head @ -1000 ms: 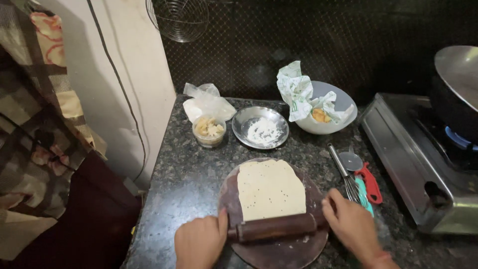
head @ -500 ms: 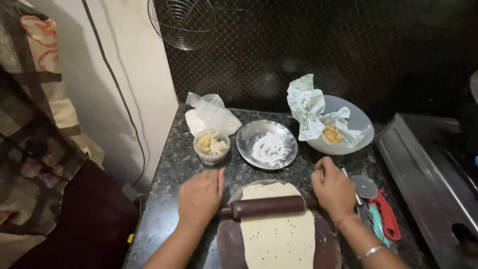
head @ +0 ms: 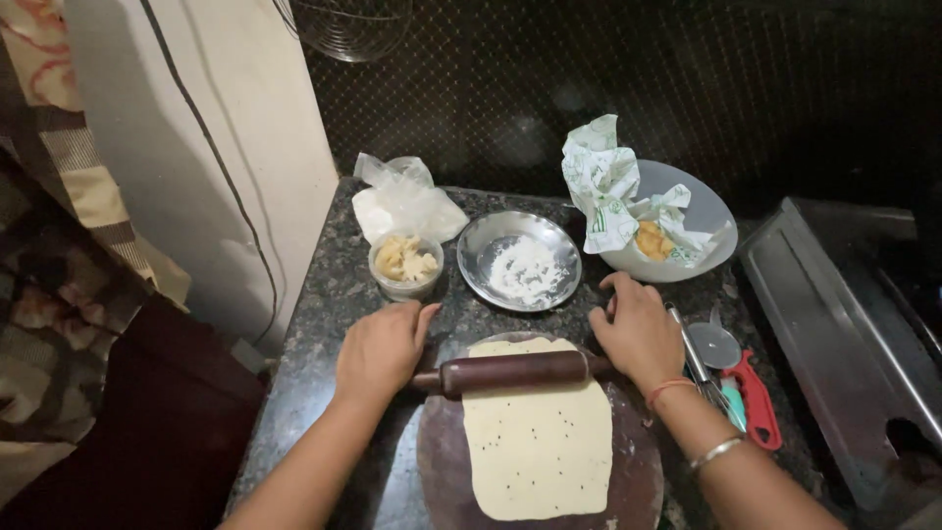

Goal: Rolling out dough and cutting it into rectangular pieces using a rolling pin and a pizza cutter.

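- The left hand (head: 381, 348) lies palm-down, fingers loosely spread and flat rather than curled, pressing on the left end of the rolling pin (head: 510, 372); it grips nothing, only bears on the wood.
- The right hand (head: 638, 332) sits the same way on the pin's right end, open and palm-down, fingers reaching forward past the handle (an orange thread and a metal bangle ring that wrist).
- Both forearms run up from the bottom edge and angle slightly inward, wrists low, the hands level with each other.
- The dark wooden pin lies crosswise over the far edge of the dough sheet (head: 538, 432), a pale, seed-flecked, roughly rectangular piece.
- The dough rests on a round rolling board (head: 437, 471) on the speckled stone counter (head: 329, 294).
- Just beyond the hands stand a small cup of dough pieces (head: 405, 263) and a steel plate of flour (head: 520, 260), side by side.
- Right of the right hand lie a pizza cutter (head: 714, 345) and a red-handled tool (head: 756, 397).
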